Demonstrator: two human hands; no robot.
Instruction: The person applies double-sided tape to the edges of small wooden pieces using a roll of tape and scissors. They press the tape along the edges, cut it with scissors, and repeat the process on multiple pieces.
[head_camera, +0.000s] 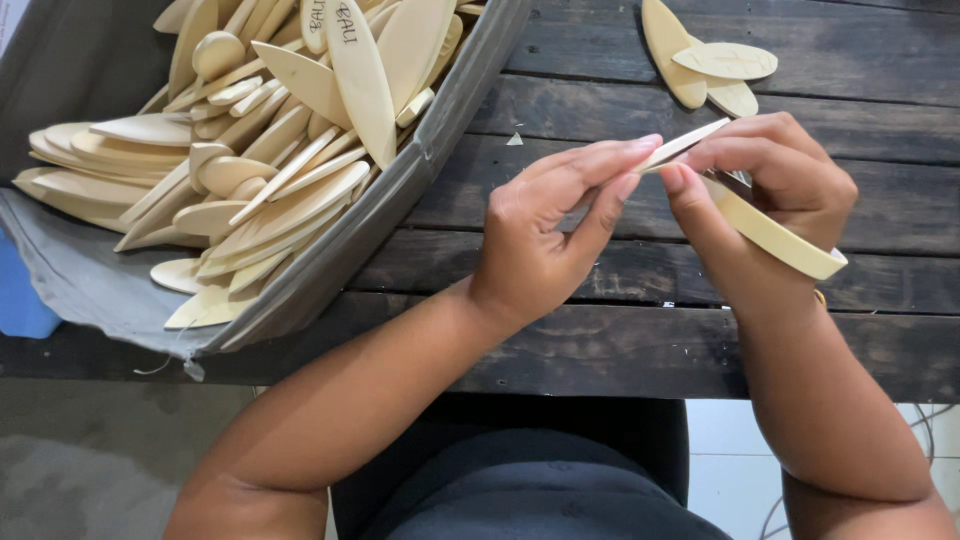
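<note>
Pinching a thin wooden piece (690, 142) at its tip, the left hand (545, 225) closes its fingers on it, while the right hand (770, 185) grips the same piece from the other side, above a dark plank table (600, 340). A grey tray (400, 190) of similar wooden blanks sits well to the left; three more blanks (710, 65) lie beyond.

You hold a pale wooden surfboard-shaped piece (775, 238) edge-on to the camera, running from the upper left, where its narrow end sits pinched between the fingertips of both hands, down to the lower right, where its rounded end projects past your right wrist. Its surface is smooth, cream-yellow and unmarked on the visible edge. It hangs above the dark plank table (620, 270), clear of it.
</note>
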